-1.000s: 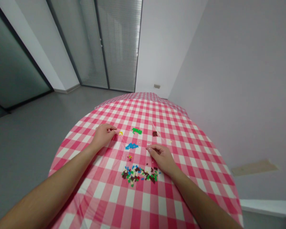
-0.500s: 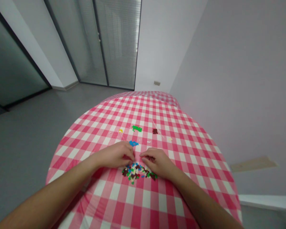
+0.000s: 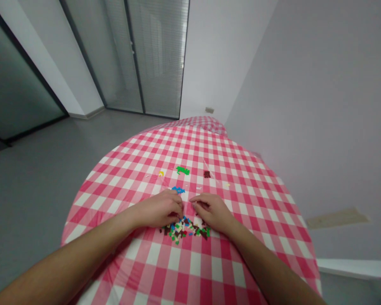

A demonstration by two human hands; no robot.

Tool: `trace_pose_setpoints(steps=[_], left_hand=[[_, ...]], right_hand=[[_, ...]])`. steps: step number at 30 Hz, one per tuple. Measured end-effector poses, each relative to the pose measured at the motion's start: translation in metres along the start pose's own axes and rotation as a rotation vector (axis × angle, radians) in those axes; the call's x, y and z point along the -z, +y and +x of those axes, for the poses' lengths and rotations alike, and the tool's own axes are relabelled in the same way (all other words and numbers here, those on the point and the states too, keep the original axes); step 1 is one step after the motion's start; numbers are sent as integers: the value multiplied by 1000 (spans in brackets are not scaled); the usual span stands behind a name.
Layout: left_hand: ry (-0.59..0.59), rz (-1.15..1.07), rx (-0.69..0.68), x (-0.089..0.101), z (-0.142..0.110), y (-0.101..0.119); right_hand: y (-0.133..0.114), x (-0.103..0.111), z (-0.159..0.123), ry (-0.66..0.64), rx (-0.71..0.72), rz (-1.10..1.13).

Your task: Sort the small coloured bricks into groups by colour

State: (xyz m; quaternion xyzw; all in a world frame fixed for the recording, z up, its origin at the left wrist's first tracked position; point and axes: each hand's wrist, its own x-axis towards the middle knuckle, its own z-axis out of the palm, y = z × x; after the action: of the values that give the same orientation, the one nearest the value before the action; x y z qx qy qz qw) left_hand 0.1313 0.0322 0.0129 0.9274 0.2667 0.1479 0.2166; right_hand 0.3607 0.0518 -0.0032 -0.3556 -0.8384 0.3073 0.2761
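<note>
A loose heap of small toy bricks [image 3: 180,234] in brown, green, white, blue and red lies on the table in front of me. My left hand [image 3: 165,208] is curled down over the heap's upper left edge, fingers closed; whatever is between the fingertips is hidden. Just behind that hand is a small group of blue bricks [image 3: 178,190]. My right hand [image 3: 213,211] hovers over the heap's upper right side, thumb and forefinger brought together and pointing left. Anything in this pinch is too small to make out. The fingertips of both hands are a short gap apart.
Farther back lie green bricks [image 3: 183,170], dark brown bricks [image 3: 207,174] and a few yellow bricks [image 3: 161,173]. Pale pieces are scattered around them. A pink-and-white checked tablecloth [image 3: 139,258] covers the rounded table. A wall [image 3: 320,106] stands to the right.
My right hand has moved slightly away from me, off the heap. My left hand has shifted a little to the right, its fingers curling lower over the bricks.
</note>
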Motion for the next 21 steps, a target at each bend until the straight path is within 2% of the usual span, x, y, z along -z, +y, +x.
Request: trace_pose_setpoints(steps=[5, 8, 11, 15, 18, 21], left_hand=[[13, -15, 14, -4, 3, 1], [45, -90, 41, 0, 2, 0], [140, -136, 162, 11, -5, -10], [321, -67, 366, 21, -17, -38], [354, -29, 461, 20, -22, -54], [380, -36, 501, 16, -22, -58]], right_hand=[[3, -1, 0, 8, -5, 2], [6, -2, 0, 15, -28, 5], [6, -1, 0, 19, -44, 8], [6, 1, 1, 20, -76, 7], [6, 1, 1, 16, -85, 10], [7, 0, 0, 11, -81, 4]])
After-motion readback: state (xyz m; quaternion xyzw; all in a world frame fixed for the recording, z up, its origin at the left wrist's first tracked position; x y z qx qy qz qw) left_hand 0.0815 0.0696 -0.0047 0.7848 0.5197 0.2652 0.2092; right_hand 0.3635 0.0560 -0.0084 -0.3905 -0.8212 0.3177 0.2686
